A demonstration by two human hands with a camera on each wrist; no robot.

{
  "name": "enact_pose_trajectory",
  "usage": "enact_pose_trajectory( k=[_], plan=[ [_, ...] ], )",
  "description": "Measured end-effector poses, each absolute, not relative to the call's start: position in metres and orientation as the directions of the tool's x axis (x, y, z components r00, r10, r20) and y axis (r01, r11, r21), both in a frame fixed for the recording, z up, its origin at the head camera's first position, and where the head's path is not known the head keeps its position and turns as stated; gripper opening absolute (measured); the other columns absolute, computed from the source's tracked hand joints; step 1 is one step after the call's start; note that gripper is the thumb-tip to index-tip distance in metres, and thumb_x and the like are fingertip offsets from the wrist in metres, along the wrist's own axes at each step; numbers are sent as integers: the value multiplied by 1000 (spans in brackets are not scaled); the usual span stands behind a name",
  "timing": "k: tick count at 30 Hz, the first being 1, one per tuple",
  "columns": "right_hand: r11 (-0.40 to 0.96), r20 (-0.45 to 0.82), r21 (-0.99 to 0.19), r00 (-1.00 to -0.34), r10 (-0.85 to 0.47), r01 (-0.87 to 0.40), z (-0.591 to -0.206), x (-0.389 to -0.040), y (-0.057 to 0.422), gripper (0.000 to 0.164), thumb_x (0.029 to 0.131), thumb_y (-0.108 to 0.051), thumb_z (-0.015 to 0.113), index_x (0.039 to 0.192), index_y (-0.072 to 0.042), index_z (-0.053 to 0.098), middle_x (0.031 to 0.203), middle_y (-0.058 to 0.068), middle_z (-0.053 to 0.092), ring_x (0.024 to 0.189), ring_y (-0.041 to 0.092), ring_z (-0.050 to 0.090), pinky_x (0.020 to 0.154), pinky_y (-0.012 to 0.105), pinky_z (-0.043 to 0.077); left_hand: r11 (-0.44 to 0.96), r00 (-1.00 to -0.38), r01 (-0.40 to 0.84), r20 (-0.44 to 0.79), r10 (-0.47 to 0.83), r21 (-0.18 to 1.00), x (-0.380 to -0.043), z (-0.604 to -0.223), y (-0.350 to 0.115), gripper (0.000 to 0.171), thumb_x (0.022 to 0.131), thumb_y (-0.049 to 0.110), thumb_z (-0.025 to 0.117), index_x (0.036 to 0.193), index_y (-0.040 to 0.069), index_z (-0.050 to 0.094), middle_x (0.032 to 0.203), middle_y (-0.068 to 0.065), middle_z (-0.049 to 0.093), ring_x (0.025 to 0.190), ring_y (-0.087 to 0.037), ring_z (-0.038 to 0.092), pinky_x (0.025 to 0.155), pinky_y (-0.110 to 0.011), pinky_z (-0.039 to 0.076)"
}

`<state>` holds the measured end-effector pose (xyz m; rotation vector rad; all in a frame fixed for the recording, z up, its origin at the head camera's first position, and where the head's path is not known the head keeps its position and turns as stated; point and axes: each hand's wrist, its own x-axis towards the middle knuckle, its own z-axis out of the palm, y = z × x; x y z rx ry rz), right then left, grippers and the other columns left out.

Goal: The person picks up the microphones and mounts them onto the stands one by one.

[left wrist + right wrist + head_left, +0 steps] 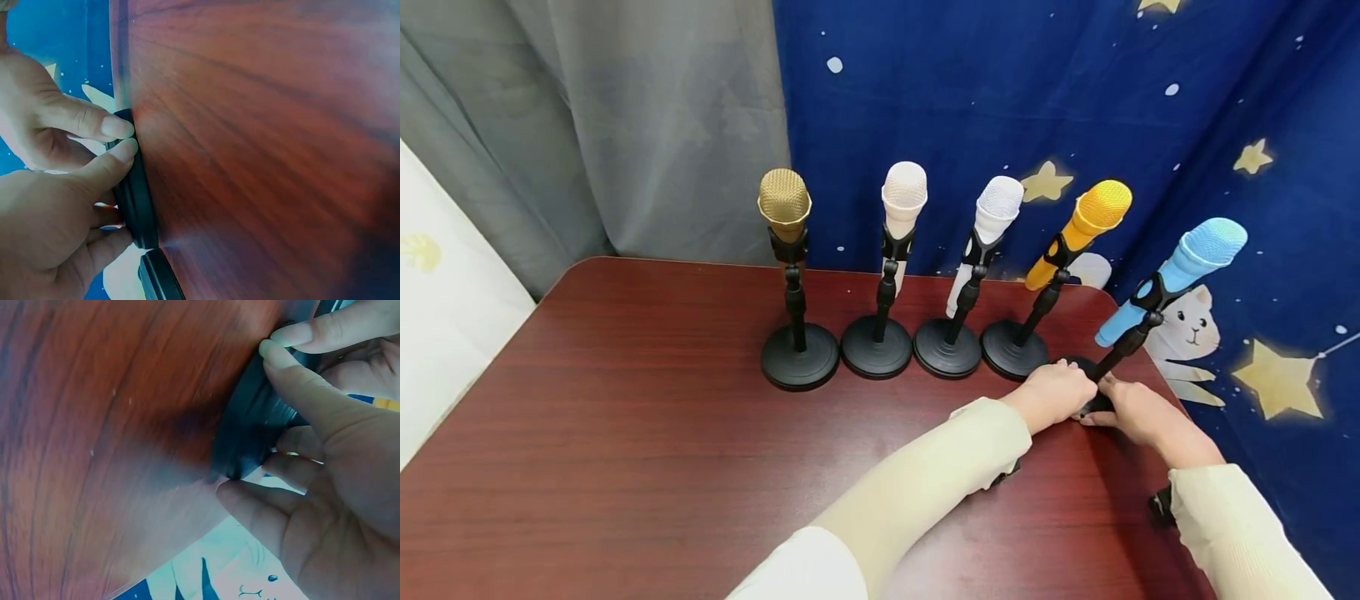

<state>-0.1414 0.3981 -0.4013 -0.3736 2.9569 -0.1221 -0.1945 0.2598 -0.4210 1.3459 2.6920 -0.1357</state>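
Observation:
A light blue microphone [1180,271] leans in the clip of a black desk stand [1123,348] at the table's right end. My left hand [1051,392] holds the near left side of the round base, with its thumb on the rim in the left wrist view. From the right, my right hand [1138,412] grips the same base [250,419], fingers spread along its edge. Both thumb tips meet at the rim in the wrist views. The base is mostly hidden behind the hands in the head view. Beside it stands a yellow microphone [1082,229] on its own stand.
Farther left in the row stand a white microphone [992,217], a pale pinkish-white microphone [902,200] and a gold microphone [785,204], each on a black round-based stand. The reddish-brown table [647,433] ends at blue star-patterned curtains [970,92] and a grey curtain [662,125].

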Motion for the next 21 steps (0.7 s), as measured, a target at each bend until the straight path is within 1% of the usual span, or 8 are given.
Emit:
enact_pose_trajectory(
  k=[2,6,9,13,15,17,21],
  plan=[
    [967,-159,-105,-956,-245,-231,-400,-147,401,52,86,-24,78,121,11,61,111,33,68,93,44,70,83,58,55,631,-620,776,-174,765,3,-197,-420,264,26,104,38,55,128,39,65,137,16,60,127,-9,52,109,-22,44],
    [973,-180,-105,-958,-222,-205,-398,-157,405,53,86,-27,79,123,8,63,116,33,67,100,46,68,87,59,54,666,-653,746,-168,738,26,-203,-420,270,23,104,37,56,124,40,67,134,17,62,126,-7,55,108,-22,45],
    [977,-204,-111,-958,-201,-181,-398,-166,408,57,87,-27,78,128,9,62,126,36,63,108,50,65,92,61,53,674,-663,738,-167,730,14,-208,-422,274,26,105,34,54,128,40,66,139,15,61,133,-8,53,111,-23,44],
    [978,-220,-130,-957,-191,-165,-399,-175,413,66,88,-29,76,136,11,55,141,39,49,120,56,57,98,64,48,713,-698,700,-184,692,27,-213,-423,278,35,107,32,50,140,41,57,152,14,49,146,-10,41,117,-24,39],
    [977,-225,-141,-956,-186,-157,-400,-179,415,70,89,-29,76,139,13,50,145,40,42,125,58,52,102,66,45,735,-720,677,-181,670,33,-214,-424,278,38,108,31,47,144,41,53,156,13,45,149,-9,37,117,-24,38],
    [979,-234,-143,-956,-174,-143,-399,-183,418,71,90,-28,75,141,14,47,146,42,39,127,60,48,104,67,42,752,-737,659,-177,652,29,-214,-426,280,39,108,32,44,147,39,50,159,12,40,151,-8,33,116,-24,39],
    [982,-240,-129,-956,-167,-139,-397,-190,423,71,89,-25,75,140,15,46,145,42,39,127,61,48,104,67,42,764,-753,645,-172,635,0,-213,-429,284,45,109,37,37,153,33,41,164,11,33,154,-9,26,116,-23,39]
  ],
)
